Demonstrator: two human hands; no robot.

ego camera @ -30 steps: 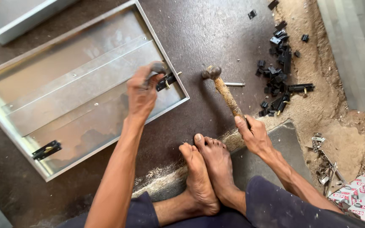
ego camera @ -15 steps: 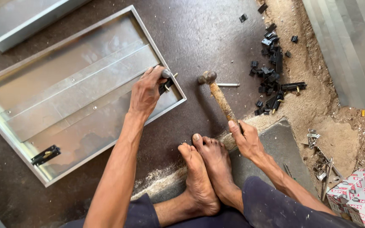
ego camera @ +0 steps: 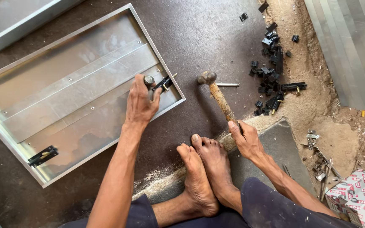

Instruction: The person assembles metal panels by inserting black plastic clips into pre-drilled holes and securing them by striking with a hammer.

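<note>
My left hand (ego camera: 140,103) pinched a punch (ego camera: 149,81) on the tray's (ego camera: 77,90) near-corner latch (ego camera: 164,83); my right hand (ego camera: 245,141) gripped the hammer (ego camera: 216,93) beside the tray. The other latch (ego camera: 43,156) appeared fitted; this one looked unfinished.

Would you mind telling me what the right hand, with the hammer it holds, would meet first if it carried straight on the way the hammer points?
The right hand points the hammer up-left. Probably bare dark floor first; the metal tray corner lies just left.

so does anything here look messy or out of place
Yes: small black parts lie scattered loose over the sandy floor right of the hammer, and metal scraps litter the ground near the patterned box.
</note>
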